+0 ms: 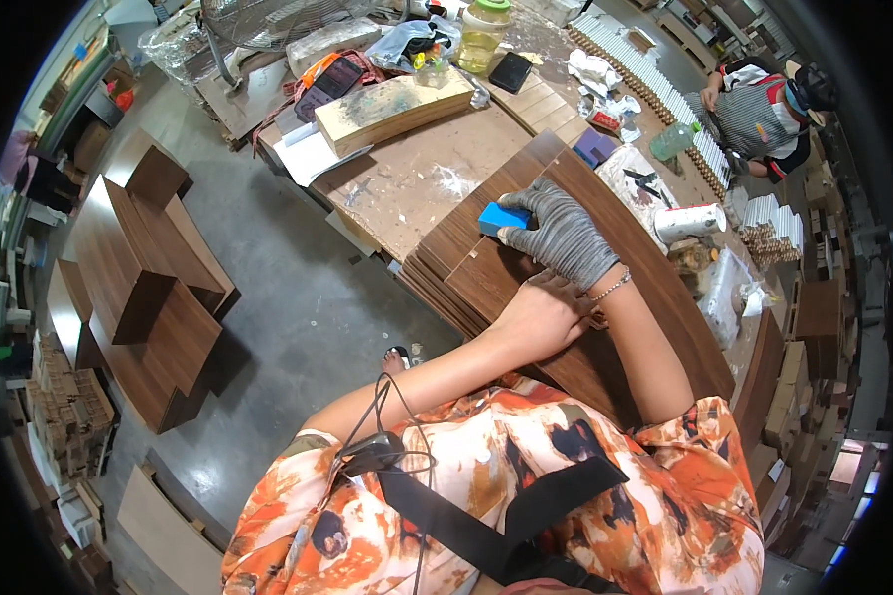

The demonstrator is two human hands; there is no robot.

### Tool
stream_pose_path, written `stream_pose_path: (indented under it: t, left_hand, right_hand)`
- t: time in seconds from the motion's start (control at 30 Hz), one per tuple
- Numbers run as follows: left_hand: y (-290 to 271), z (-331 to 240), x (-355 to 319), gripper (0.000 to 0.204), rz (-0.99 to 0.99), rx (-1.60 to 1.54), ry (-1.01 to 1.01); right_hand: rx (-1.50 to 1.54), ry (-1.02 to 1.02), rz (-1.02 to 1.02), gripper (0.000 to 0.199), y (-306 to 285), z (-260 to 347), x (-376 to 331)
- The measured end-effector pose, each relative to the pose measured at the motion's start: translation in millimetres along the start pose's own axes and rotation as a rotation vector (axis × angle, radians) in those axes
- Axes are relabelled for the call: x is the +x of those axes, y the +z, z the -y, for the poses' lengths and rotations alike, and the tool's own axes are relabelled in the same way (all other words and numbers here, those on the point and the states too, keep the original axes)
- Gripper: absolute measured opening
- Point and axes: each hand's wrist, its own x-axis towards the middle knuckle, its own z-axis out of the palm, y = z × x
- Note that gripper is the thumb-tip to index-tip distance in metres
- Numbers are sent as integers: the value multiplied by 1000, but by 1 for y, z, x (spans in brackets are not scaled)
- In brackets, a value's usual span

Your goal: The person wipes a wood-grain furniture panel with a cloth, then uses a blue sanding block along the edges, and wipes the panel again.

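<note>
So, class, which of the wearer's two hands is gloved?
The right hand, in a grey glove and gripping the blue block; the left hand is bare.

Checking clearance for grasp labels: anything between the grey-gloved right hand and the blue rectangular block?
Nothing visible. The grey-gloved right hand already grips the blue rectangular block above the dark brown wood-grain panels. The bare left hand is by the right wrist, clear of the block.

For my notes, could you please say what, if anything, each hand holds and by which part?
The right hand grips a blue block by its right end; the left hand touches the glove, its hold unclear.
</note>
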Motion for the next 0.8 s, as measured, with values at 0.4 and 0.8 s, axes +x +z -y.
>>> stream_pose_path:
  t: [0.4, 0.8]
  left_hand:
    - [2, 0, 2, 21, -5, 18, -10]
    - [-4, -2, 1, 29, -63, 4, 41]
  right_hand:
    - [52, 28, -4, 49, -9, -23, 11]
    - [1, -70, 49, 52, -1, -21, 9]
